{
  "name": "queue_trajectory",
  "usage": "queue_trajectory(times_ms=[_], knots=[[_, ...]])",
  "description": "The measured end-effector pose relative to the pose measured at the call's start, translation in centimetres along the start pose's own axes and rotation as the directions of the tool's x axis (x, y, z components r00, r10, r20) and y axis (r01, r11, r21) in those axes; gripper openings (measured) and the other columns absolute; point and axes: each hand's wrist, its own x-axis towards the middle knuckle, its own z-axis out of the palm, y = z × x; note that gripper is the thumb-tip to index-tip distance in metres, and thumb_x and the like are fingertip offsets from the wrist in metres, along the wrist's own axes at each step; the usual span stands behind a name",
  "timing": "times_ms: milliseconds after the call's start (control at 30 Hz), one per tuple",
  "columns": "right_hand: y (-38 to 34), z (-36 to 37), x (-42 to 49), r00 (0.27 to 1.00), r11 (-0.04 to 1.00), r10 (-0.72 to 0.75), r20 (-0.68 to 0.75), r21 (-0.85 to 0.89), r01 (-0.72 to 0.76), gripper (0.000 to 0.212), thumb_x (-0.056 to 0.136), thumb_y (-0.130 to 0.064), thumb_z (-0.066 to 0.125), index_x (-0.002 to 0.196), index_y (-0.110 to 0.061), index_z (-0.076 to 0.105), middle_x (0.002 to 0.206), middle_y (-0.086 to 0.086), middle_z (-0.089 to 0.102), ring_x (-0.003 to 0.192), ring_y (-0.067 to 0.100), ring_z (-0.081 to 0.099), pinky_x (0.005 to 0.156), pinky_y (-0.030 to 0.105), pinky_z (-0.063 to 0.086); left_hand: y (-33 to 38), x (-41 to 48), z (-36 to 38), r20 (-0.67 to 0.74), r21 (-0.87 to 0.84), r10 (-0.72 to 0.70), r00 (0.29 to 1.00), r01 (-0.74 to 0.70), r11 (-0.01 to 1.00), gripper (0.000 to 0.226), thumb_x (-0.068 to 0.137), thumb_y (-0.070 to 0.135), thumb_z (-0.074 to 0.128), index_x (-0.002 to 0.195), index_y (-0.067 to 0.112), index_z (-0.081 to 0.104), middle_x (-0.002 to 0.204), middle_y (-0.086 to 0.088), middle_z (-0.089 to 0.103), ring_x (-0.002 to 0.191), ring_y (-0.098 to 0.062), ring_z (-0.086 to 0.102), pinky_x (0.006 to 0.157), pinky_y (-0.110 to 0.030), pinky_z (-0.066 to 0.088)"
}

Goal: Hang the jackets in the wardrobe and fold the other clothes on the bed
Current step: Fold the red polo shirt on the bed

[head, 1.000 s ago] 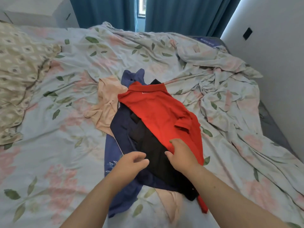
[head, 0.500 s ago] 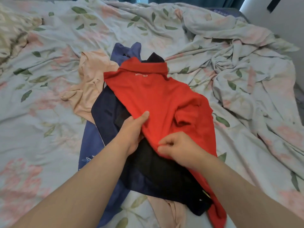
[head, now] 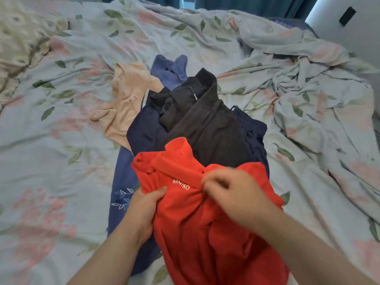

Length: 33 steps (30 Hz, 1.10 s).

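A red polo shirt (head: pixel 205 227) with white lettering near its collar is bunched up close to me. My left hand (head: pixel 144 210) grips its left side, thumb on top of the fabric. My right hand (head: pixel 232 194), blurred, pinches the shirt just below the collar. Behind it a pile lies on the bed: a black jacket (head: pixel 207 124) on top, a navy garment (head: pixel 144 128) under it, a lighter blue garment (head: pixel 170 66) beneath, and a peach top (head: pixel 127 103) to the left.
The bed (head: pixel 51 161) carries a floral sheet. A rumpled floral duvet (head: pixel 308 79) is heaped at the right. A patterned pillow (head: pixel 22 38) lies at the far left. Teal curtains (head: pixel 246 5) and a white wall (head: pixel 349 21) stand behind.
Both hands took hold of the red shirt and pulled it off the pile toward me. The black jacket and navy garment beneath it are now uncovered.
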Motion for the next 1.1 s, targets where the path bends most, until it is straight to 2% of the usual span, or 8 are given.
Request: queue_trajectory(times_ms=[100, 267, 433, 567, 700, 833, 967, 1100], knots=[[1.0, -0.7, 4.6, 0.958, 0.933, 0.285, 0.024, -0.237, -0.272, 0.061, 0.087, -0.038, 0.067, 0.143, -0.023, 0.048, 0.145, 0.007, 0.046, 0.134, 0.024, 0.043, 0.111, 0.033, 0.034, -1.4, -1.0, -2.5, -0.071, 0.028, 0.031, 0.997, -0.029, 0.999, 0.031, 0.087, 0.003, 0.067, 0.117, 0.011, 0.067, 0.106, -0.007, 0.074, 0.099, -0.026, 0.069, 0.095, -0.040, 0.051], [-1.1, 2.3, 3.1, 0.966, 0.978, 0.207, 0.152, -0.022, -0.206, 0.016, 0.082, -0.037, 0.069, 0.090, -0.024, 0.073, 0.082, -0.006, 0.069, 0.081, 0.010, 0.063, 0.072, 0.028, 0.044, -2.2, -3.1, -4.7, -0.440, 0.424, 0.327, 0.836, -0.127, 0.896, 0.031, 0.078, 0.031, 0.078, 0.096, 0.011, 0.061, 0.075, 0.001, 0.064, 0.080, -0.029, 0.064, 0.065, -0.031, 0.044], [-7.1, 6.1, -2.5, 0.928, 0.928, 0.050, 0.369, 0.327, -0.180, 0.024, 0.073, -0.042, 0.074, 0.083, -0.020, 0.071, 0.068, -0.008, 0.061, 0.059, -0.003, 0.051, 0.057, 0.022, 0.043, -0.4, -5.9, -3.7, 0.145, -0.131, -0.163, 0.976, 0.182, 0.974, 0.046, 0.078, 0.045, 0.066, 0.101, 0.007, 0.075, 0.095, -0.016, 0.075, 0.087, -0.035, 0.072, 0.076, -0.046, 0.059], [-9.1, 7.4, -4.7, 0.884, 0.869, 0.022, 0.467, 0.428, -0.248, 0.021, 0.081, -0.014, 0.065, 0.095, -0.023, 0.077, 0.082, -0.015, 0.073, 0.074, -0.002, 0.067, 0.071, 0.016, 0.052, 0.2, -6.3, -6.0, 0.117, 0.227, 0.009, 0.993, -0.036, 0.973, 0.049, 0.060, 0.005, 0.073, 0.108, 0.014, 0.067, 0.089, -0.007, 0.076, 0.077, -0.023, 0.073, 0.068, -0.035, 0.059], [-9.7, 5.6, -2.4, 0.989, 0.882, 0.136, 0.065, 0.447, -0.150, 0.041, 0.082, 0.002, 0.059, 0.082, -0.037, 0.070, 0.077, -0.015, 0.071, 0.078, 0.001, 0.066, 0.073, 0.017, 0.049, 2.3, -7.6, -8.5, 0.213, 0.337, 0.044, 0.976, -0.116, 0.934, 0.043, 0.054, 0.011, 0.056, 0.094, 0.016, 0.071, 0.079, -0.004, 0.074, 0.067, -0.015, 0.064, 0.061, -0.025, 0.051], [-12.0, 3.1, 3.4, 0.994, 0.970, -0.053, 0.098, 0.243, 0.027, 0.068, 0.080, 0.017, 0.047, 0.132, -0.025, 0.059, 0.136, -0.015, 0.053, 0.129, -0.005, 0.044, 0.109, 0.013, 0.033, 6.5, -10.8, -11.1, 0.520, 0.421, -0.014, 0.854, -0.243, 0.874, 0.033, 0.059, 0.006, 0.055, 0.086, 0.013, 0.072, 0.070, 0.004, 0.068, 0.060, -0.007, 0.058, 0.055, -0.018, 0.045], [-16.3, 0.3, 6.8, 0.758, 0.905, -0.161, 0.632, 0.400, -0.141, 0.092, 0.069, 0.028, 0.031, 0.123, -0.043, 0.055, 0.138, -0.005, 0.059, 0.133, 0.009, 0.049, 0.107, 0.024, 0.044, 12.6, -14.9, -13.7, 0.665, 0.480, -0.074, 0.743, -0.349, 0.805, 0.018, 0.062, 0.001, 0.050, 0.073, 0.011, 0.062, 0.063, 0.003, 0.052, 0.057, -0.009, 0.046, 0.054, -0.022, 0.038], [-21.6, -2.9, 7.3, 0.572, 0.918, -0.262, 0.777, 0.383, -0.100, 0.080, 0.075, 0.031, 0.039, 0.125, -0.026, 0.062, 0.115, -0.020, 0.070, 0.115, -0.003, 0.061, 0.094, 0.014, 0.047, 18.7, -19.4, -16.5, 0.680, 0.488, -0.036, 0.732, -0.416, 0.767, 0.013, 0.063, -0.003, 0.050, 0.070, 0.006, 0.057, 0.059, 0.000, 0.047, 0.053, -0.012, 0.043, 0.052, -0.024, 0.036]])
